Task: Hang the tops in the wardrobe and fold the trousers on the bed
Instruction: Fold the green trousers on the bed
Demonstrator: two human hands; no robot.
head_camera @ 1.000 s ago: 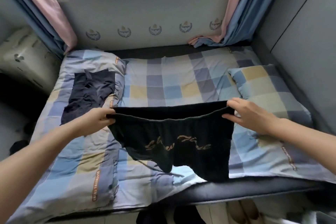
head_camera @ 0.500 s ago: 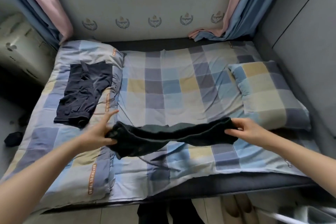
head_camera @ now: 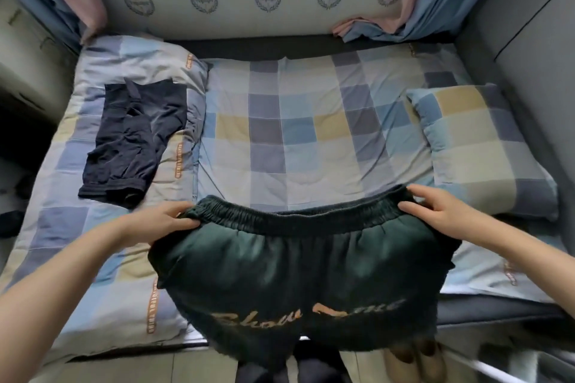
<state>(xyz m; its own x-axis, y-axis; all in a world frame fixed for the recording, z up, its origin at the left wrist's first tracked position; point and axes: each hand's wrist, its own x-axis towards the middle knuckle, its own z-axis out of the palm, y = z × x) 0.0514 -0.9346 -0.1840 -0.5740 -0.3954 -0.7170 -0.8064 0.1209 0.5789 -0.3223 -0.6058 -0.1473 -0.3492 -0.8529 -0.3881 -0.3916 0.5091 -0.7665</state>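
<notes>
Dark green shorts with orange lettering lie spread at the bed's near edge, waistband toward the window, their legs hanging over the edge. My left hand pinches the waistband's left end. My right hand holds the waistband's right end, fingers over the fabric. A second pair of dark navy trousers lies folded on the left part of the checked bed.
A checked pillow sits at the right, a folded checked quilt on the left. Grey padded wall bounds the right side. Curtains hang at both back corners. Shoes stand on the floor below the bed edge.
The shorts went from hanging in the air, to bunched between my hands over the bed, to spread flat at the near edge. The camera tilted down and closer.
</notes>
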